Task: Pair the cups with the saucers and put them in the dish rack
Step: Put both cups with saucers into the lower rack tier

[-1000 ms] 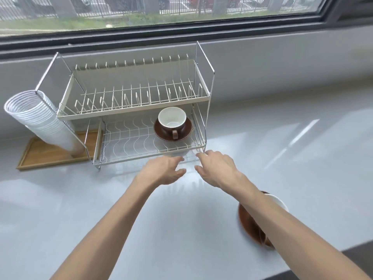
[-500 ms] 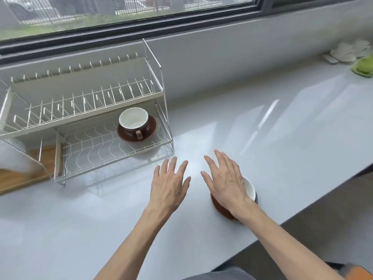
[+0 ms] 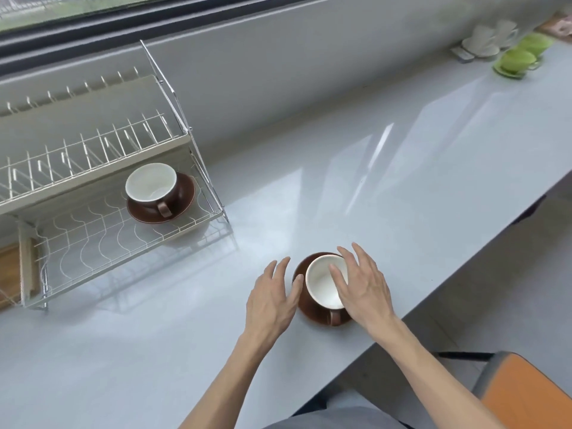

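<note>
A brown cup with a white inside stands on a brown saucer on the white counter near its front edge. My left hand is open at the saucer's left rim, its fingertips touching or nearly touching it. My right hand is open over the cup's right side, fingers spread and covering part of the rim. A second brown cup sits on its saucer on the lower shelf of the wire dish rack at the left.
Green cups on saucers and white cups stand far right on the counter. A wooden tray lies left of the rack. The counter's front edge runs diagonally at right, with an orange chair below it.
Both hands have drawn back from the rack to the cup and saucer on the counter and now flank it. The view has swung right, bringing the far cups into sight.
</note>
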A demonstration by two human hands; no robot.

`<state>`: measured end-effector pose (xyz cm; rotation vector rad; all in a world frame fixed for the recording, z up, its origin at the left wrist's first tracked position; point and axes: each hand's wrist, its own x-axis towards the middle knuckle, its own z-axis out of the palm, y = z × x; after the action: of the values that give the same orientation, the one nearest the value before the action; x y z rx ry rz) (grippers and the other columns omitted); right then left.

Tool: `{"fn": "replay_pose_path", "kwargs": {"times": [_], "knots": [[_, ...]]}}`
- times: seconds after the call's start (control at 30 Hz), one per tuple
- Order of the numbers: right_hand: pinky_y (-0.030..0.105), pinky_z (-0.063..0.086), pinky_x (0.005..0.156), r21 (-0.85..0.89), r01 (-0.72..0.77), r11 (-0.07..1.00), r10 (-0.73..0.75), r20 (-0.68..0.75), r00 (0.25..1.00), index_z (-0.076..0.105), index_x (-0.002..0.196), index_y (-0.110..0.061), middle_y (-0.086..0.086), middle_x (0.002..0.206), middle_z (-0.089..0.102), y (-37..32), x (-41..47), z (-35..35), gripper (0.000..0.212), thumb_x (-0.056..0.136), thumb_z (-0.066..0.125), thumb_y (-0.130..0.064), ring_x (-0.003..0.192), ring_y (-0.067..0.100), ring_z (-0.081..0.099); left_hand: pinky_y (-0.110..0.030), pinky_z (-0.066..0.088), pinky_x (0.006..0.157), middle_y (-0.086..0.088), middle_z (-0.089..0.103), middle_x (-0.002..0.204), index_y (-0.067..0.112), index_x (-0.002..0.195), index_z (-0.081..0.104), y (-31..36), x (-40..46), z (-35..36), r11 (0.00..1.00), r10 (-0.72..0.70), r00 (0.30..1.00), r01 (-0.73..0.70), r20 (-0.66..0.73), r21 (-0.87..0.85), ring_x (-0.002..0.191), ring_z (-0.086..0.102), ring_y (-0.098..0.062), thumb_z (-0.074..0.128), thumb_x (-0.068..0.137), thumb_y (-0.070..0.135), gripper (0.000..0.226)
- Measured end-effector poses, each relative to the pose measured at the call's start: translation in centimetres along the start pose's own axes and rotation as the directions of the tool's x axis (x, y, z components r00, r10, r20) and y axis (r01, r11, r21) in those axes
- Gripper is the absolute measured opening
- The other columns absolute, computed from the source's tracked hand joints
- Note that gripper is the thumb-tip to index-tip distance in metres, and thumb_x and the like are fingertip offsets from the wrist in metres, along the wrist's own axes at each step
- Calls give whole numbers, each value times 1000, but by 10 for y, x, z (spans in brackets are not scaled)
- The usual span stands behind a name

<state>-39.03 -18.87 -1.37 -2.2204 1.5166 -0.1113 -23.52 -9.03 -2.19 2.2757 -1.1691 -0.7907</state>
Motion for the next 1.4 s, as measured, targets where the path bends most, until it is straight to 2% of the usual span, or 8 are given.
{"fn": "replay_pose_path", "kwargs": {"times": [0.23,0.4,0.47,0.57,0.67,0.83,1.13,1.4], "knots": [[41,35,109,244,-163,956,137,121,983,45,144,-28,3,156,38,15,4,7,45,105,29,-43,142,24,38,-41,38,113,1,49,151,32,152,37,7,7,13,959,-109,984,141,142,-244,133,52,-17,45,98,55,59],[36,38,108,341,-167,925,124,144,982,55,136,-18,3,140,55,19,12,9,42,107,29,-32,133,21,46,-45,47,108,2,55,145,38,143,46,11,14,13,848,-187,951,283,247,-448,127,58,-19,51,91,58,56],[36,40,98,343,-194,919,142,171,975,60,120,-14,5,124,61,21,15,10,39,107,28,-31,124,26,51,-46,49,105,1,58,141,37,138,51,12,15,14,837,-189,947,293,259,-462,123,60,-20,53,89,58,53],[32,35,82,333,-209,919,155,183,971,59,102,-14,6,101,58,23,16,11,36,107,28,-30,105,29,54,-48,51,103,0,59,137,35,136,55,11,17,14,812,-189,945,303,266,-500,120,62,-21,57,89,56,51],[30,31,78,350,-199,915,149,165,975,43,78,-31,-5,84,45,21,16,10,32,107,29,-29,87,22,42,-49,53,101,-1,61,134,34,134,58,9,16,13,791,-183,948,299,261,-533,116,65,-22,60,89,54,49],[31,31,70,360,-182,915,134,154,979,38,70,-28,-8,71,41,15,15,10,37,106,32,-29,79,21,41,-50,54,100,-4,61,131,37,131,59,3,14,11,782,-180,951,293,251,-550,117,64,-24,60,88,53,45],[35,38,70,365,-110,925,36,204,978,59,94,-11,0,80,55,-18,15,12,36,105,33,-32,85,25,51,-49,54,99,-1,66,126,36,128,63,-19,2,-15,755,-231,952,305,200,-580,118,64,-23,59,86,53,45],[36,42,73,380,4,925,-99,231,968,66,105,-15,2,85,63,-67,15,22,35,104,37,-36,85,24,56,-49,60,89,-4,67,123,27,128,67,-51,-18,-49,705,-290,949,299,124,-643,105,70,-26,59,93,43,39]]}}
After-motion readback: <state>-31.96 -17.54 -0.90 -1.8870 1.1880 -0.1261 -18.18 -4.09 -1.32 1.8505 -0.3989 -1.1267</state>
